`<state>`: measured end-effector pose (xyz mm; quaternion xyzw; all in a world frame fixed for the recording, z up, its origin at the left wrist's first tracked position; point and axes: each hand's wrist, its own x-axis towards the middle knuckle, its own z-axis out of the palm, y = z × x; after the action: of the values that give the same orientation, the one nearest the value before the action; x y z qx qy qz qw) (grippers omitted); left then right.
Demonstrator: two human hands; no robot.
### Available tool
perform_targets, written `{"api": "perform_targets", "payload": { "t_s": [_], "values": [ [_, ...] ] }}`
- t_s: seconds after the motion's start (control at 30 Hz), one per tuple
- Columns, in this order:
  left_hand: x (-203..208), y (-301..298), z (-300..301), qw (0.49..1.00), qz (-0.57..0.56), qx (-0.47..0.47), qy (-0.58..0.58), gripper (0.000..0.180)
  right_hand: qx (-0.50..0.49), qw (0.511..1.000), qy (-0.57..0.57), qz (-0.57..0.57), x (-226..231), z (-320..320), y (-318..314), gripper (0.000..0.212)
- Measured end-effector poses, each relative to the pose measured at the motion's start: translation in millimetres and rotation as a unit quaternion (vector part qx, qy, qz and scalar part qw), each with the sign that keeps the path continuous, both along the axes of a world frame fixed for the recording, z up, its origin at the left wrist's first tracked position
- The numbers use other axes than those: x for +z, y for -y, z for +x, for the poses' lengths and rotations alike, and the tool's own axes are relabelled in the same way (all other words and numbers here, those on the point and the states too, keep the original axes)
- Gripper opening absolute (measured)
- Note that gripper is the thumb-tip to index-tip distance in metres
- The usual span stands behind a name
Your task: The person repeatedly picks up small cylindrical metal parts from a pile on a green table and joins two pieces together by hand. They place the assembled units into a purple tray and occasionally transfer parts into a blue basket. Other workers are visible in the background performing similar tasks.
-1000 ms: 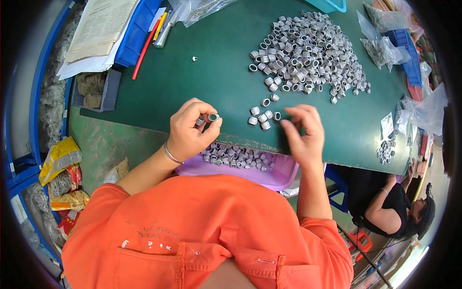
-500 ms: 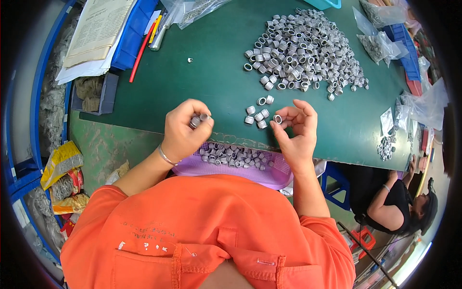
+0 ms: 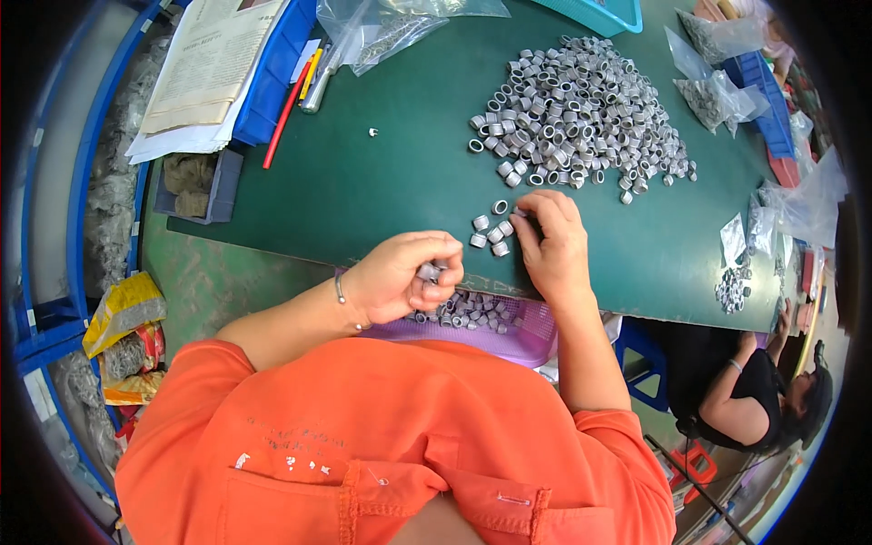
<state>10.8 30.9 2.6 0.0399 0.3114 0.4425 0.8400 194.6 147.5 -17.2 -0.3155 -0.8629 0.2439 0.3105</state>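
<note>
Short grey metal rings (image 3: pixel 431 271) show in the curled fingers of my left hand (image 3: pixel 400 272), which is closed over the table's front edge. My right hand (image 3: pixel 552 245) pinches one metal ring (image 3: pixel 520 213) between thumb and fingertips, mostly covered by the fingers. Just left of it several loose rings (image 3: pixel 490 232) lie on the green table (image 3: pixel 381 182). Farther back spreads a large pile of the same rings (image 3: pixel 581 113). Below the table edge, a purple basket (image 3: pixel 536 334) holds more rings, partly hidden by my left hand.
At the left stand a blue tray with papers (image 3: pixel 211 68) and a grey bin (image 3: pixel 222 186). A red pen (image 3: pixel 283 123) lies beside them. Plastic bags (image 3: pixel 400 32) and a turquoise basket (image 3: pixel 595 14) are at the back. Another person (image 3: pixel 736 391) sits at the right.
My left hand has moved right and lower, closer to the purple basket, still holding rings. My right hand has turned palm-down, its fingertips at the small group of rings.
</note>
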Motion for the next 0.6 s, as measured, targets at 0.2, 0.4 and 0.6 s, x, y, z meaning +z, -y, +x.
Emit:
{"api": "perform_targets", "payload": {
  "t_s": [0.2, 0.4, 0.6],
  "values": [
    [11.0, -2.1, 1.8, 0.98, 0.016, 0.077, -0.185, 0.013, -0.009, 0.88, -0.221, -0.421, 12.4, 8.4, 17.5, 0.022],
    [-2.0, -5.2, 0.1, 0.815, 0.196, 0.116, -0.532, 0.006, 0.032, 0.563, -0.402, -0.721, 14.4, 21.4, 24.7, 0.02],
    [-8.6, -5.4, -6.1, 0.744, 0.23, 0.15, -0.609, 0.006, 0.059, 0.533, -0.412, -0.737, 7.6, 27.9, 25.2, 0.02]
  ]
}}
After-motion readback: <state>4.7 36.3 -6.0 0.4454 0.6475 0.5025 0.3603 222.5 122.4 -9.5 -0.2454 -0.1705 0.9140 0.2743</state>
